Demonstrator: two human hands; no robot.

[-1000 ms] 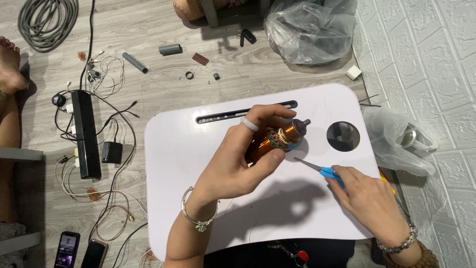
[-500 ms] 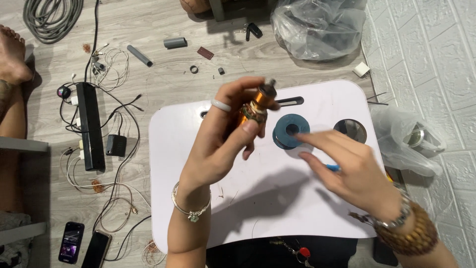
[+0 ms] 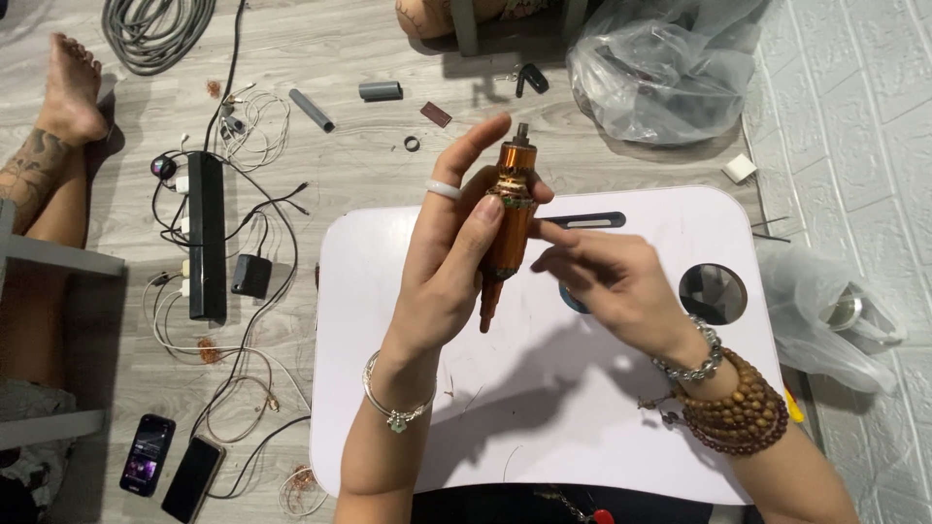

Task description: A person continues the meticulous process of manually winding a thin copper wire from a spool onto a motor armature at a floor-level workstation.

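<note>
Left hand holds motor armature upright above the white surface, near its far edge; fingers clamped round the copper-wound middle. Right hand at its right side, fingers pinched together against the windings, whether gripping cannot tell. Armature looks stiff, fairly heavy; thin wire likely fragile, so hold by core or shaft. Blue roll under right hand. Beyond on floor: power strip, plastic bag

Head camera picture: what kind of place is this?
Probably a home floor used as a repair spot: a white lap table on grey wooden flooring, a black power strip with tangled cables, and two phones.
</note>
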